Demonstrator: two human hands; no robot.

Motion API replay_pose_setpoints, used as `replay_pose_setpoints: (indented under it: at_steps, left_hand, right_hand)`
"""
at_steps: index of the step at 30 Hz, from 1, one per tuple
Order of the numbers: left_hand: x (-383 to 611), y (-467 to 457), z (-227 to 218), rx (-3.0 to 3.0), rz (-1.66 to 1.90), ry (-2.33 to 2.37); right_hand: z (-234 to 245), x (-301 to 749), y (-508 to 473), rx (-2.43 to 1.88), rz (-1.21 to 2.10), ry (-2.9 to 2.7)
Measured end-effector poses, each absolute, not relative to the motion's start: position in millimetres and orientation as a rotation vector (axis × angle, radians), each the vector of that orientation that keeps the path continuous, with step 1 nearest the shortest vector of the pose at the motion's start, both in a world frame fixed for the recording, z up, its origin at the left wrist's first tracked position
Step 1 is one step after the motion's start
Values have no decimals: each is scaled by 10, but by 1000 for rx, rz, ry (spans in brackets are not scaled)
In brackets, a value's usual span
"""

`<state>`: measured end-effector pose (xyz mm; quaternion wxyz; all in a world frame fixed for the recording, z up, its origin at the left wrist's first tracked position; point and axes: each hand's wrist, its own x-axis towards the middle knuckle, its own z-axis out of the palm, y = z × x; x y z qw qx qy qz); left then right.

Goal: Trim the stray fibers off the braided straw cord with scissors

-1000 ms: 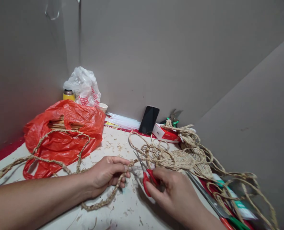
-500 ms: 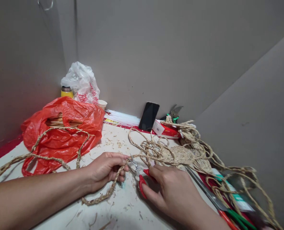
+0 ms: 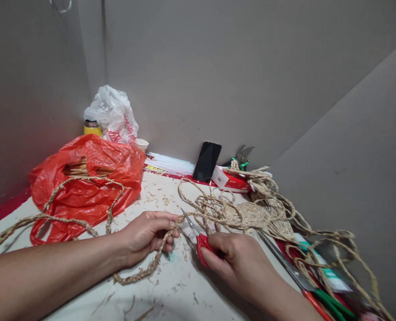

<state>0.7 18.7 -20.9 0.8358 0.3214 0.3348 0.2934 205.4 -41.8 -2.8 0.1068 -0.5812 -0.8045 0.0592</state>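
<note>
Between thumb and fingers, my left hand [image 3: 153, 236] pinches a braided straw cord [image 3: 156, 263], which loops down onto the table below it. My right hand [image 3: 236, 254] is closed around the red handles of a pair of small scissors [image 3: 201, 243]. Their blades look closed and point up and left, with the tips beside the cord at my left fingertips. Past the blades, cord runs right to a tangle of cord [image 3: 211, 207] and a flat woven straw piece [image 3: 251, 216].
A red plastic bag [image 3: 97, 196] with straw strips lies at the left. Behind stand a white bag [image 3: 114, 113], a yellow bottle [image 3: 92, 128], a paper cup [image 3: 142, 145] and a phone [image 3: 207, 161]. Large shears [image 3: 291, 269] lie at the right. Straw scraps dot the white table [image 3: 171, 298].
The scissors' handles have come together and the blades have closed. My right hand has shifted slightly, while my left hand keeps its pinch on the cord.
</note>
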Motion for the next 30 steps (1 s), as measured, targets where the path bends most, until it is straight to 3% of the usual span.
replay_pose_setpoints:
  at_steps: [11,14,20,30]
  left_hand:
    - [13,198,-226,657,627,689]
    - [6,198,-229,666,627,693]
    - [-4,176,-270,780,593,638]
    - [31,43,-270,1061,574,701]
  right_hand:
    - [-114,2036,-386,-1740,89,-2305]
    - [-124,2051,-358,-1676,335,-2047]
    - [-184,1913,-368,-1444,1264,-1309]
    - [-93,1887,-355,-1018,1538,-771]
